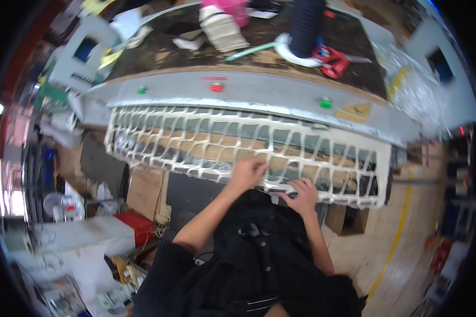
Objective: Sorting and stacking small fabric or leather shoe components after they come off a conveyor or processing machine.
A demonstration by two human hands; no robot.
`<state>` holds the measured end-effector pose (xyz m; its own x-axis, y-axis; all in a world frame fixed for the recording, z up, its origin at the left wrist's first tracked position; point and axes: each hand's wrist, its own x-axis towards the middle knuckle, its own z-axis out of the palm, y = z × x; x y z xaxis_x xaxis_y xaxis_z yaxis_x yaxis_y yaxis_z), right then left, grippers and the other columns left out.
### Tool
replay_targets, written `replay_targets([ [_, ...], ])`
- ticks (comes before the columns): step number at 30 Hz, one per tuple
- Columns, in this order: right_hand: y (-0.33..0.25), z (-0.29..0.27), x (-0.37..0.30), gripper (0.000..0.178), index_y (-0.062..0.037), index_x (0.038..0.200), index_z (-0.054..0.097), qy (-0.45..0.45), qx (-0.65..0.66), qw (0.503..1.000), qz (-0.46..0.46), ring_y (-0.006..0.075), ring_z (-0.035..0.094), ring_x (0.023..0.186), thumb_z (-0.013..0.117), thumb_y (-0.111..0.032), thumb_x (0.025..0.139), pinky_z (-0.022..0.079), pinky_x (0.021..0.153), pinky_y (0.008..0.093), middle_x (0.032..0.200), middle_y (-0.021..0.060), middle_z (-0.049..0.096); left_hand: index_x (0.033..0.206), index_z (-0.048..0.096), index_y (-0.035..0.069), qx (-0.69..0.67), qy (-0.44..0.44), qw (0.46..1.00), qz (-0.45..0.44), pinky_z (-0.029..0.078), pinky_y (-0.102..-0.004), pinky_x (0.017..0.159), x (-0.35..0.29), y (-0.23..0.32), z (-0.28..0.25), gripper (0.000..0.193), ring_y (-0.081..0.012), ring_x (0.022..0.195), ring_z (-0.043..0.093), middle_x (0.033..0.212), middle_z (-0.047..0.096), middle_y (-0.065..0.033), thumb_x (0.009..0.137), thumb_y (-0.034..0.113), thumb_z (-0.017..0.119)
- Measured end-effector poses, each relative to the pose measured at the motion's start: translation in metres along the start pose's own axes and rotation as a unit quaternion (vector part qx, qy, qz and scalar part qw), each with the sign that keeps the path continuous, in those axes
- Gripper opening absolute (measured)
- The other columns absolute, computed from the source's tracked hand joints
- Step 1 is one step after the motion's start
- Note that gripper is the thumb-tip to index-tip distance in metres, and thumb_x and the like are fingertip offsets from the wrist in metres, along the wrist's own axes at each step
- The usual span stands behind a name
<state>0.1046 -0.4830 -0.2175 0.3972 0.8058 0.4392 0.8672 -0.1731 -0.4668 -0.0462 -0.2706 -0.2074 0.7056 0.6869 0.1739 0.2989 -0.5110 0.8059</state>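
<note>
A white net [238,141] of wide square mesh is stretched along a long trough on the front of a grey machine. My left hand [246,173] is over the near half of the net, its fingers curled together at a strand by the middle. Just to its right, my right hand [302,196] grips the net's near edge, with the thumb below and the fingers above. Beneath the mesh lie a worn brown board and grey-green strips. What exactly is pinched between my left fingertips is too small to make out.
Behind the net, a panel carries a red button [216,88] and green buttons [326,103]. On the worn tabletop stand a dark thread cone [307,29], red-handled scissors [333,62] and a pale green stick [251,51]. A cardboard piece [144,191] leans at left; an open box [347,220] is at right.
</note>
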Motion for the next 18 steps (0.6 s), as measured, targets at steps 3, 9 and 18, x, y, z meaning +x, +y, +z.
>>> replay_targets([
  [3, -0.004, -0.007, 0.003, 0.044, -0.0117, 0.102, 0.080, -0.066, 0.013, 0.997, 0.043, 0.0294, 0.066, 0.109, 0.094, -0.041, 0.072, 0.054, 0.095, 0.0437, 0.102, 0.0042, 0.075, 0.092, 0.078, 0.001, 0.100, -0.104, 0.988, -0.062, 0.058, -0.0473, 0.077, -0.021, 0.000, -0.037, 0.035, -0.0393, 0.088, 0.075, 0.092, 0.077, -0.0189, 0.089, 0.035, 0.085],
  [9, -0.016, -0.006, 0.010, 0.042, -0.0085, 0.108, 0.074, -0.151, -0.025, 0.984, 0.095, 0.0308, 0.063, 0.115, 0.094, -0.026, 0.075, 0.048, 0.100, 0.0435, 0.109, 0.0085, 0.070, 0.090, 0.072, 0.000, 0.159, -0.072, 0.981, 0.081, 0.051, -0.0508, 0.086, -0.033, 0.000, -0.021, 0.041, -0.0414, 0.095, 0.067, 0.095, 0.071, -0.0185, 0.087, 0.039, 0.086],
  [18, -0.012, -0.009, 0.005, 0.037, -0.0066, 0.106, 0.075, -0.177, -0.044, 0.979, 0.089, 0.0329, 0.066, 0.112, 0.092, -0.025, 0.079, 0.050, 0.096, 0.0440, 0.106, 0.0113, 0.072, 0.070, 0.067, 0.003, 0.118, -0.046, 0.989, 0.074, 0.051, -0.0513, 0.073, -0.033, -0.019, -0.004, 0.047, -0.0426, 0.077, 0.066, 0.077, 0.067, -0.0190, 0.087, 0.043, 0.086],
])
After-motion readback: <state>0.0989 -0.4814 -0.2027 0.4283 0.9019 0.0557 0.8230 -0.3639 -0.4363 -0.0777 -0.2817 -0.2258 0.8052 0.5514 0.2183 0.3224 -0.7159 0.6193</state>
